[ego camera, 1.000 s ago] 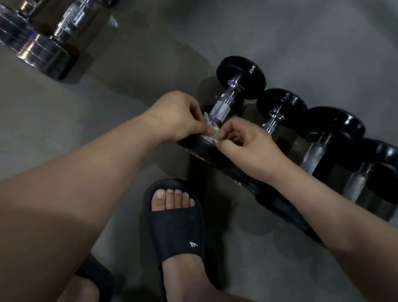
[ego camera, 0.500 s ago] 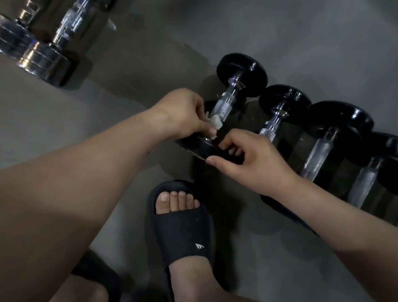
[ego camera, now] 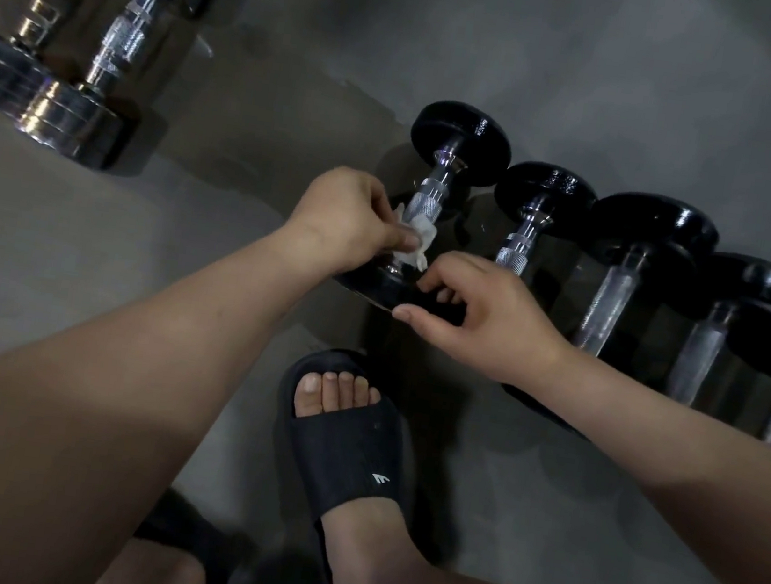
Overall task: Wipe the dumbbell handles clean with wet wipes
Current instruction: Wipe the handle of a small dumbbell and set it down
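A row of black dumbbells lies on the grey floor, running to the right. The leftmost black dumbbell [ego camera: 463, 135] has a knurled chrome handle [ego camera: 427, 201]. My left hand [ego camera: 344, 217] pinches a crumpled white wet wipe [ego camera: 414, 241] against the lower part of that handle. My right hand [ego camera: 483, 314] grips the near black weight plate [ego camera: 374, 285] of the same dumbbell, thumb on its front edge and fingers curled over its top. The handle's lower end is partly hidden by the wipe and my fingers.
More black dumbbells [ego camera: 643, 257] lie side by side to the right, close together. Two chrome dumbbells [ego camera: 86, 56] lie at the upper left. My foot in a black slide sandal [ego camera: 344, 438] stands just in front of the row. Bare floor lies between the two groups.
My right hand let go of the wipe and dropped to grip the near plate. My left hand alone now holds the wipe on the handle, slightly further up it.
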Motion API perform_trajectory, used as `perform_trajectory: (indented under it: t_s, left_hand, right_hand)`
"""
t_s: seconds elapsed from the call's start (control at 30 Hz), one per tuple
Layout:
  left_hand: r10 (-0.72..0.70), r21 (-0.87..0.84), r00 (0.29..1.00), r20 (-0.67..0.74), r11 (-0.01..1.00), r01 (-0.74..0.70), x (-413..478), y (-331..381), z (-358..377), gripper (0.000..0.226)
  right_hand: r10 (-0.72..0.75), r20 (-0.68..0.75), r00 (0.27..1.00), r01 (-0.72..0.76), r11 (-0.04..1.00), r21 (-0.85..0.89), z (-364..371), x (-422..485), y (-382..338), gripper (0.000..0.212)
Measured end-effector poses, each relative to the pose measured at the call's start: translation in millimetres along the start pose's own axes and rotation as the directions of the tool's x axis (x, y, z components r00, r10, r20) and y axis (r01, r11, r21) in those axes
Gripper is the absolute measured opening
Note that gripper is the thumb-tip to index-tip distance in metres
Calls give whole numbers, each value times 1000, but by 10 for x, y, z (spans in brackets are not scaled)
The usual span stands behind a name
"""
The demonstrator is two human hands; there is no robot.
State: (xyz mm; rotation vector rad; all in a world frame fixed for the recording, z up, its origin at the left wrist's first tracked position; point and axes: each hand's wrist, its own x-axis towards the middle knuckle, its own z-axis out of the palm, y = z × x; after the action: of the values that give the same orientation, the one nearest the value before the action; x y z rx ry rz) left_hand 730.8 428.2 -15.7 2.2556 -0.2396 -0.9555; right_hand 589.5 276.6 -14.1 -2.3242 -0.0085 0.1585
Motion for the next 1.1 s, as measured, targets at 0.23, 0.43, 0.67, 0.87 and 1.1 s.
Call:
perform_trajectory:
  t_s: [0.23, 0.43, 0.67, 0.87, 1.1]
  left_hand:
    - [-68, -243, 980, -186, 970, 22, 212, 234, 139, 37]
    - [-90, -334, 967, -240, 943, 5, 467, 324, 239, 34]
    - [-178, -378, 928, -328, 925, 44, 545, 153, 178, 14]
    - [-53, -228, 949, -310, 973, -20, 440, 371, 155, 5]
    - [62, -454, 998, 10, 889, -50, 314, 83, 55, 16]
  right_hand:
    - [-46, -38, 998, 46, 999, -10, 26, -7, 34, 34]
    - [-77, -34, 996, 76, 997, -20, 25, 29, 45, 36]
    - [-56, -55, 997, 55, 998, -14, 46, -3, 67, 36]
    - [-82, -49, 995, 81, 996, -30, 35, 19, 63, 36]
    - [-59, -44, 997, 58, 998, -23, 27, -14, 60, 33]
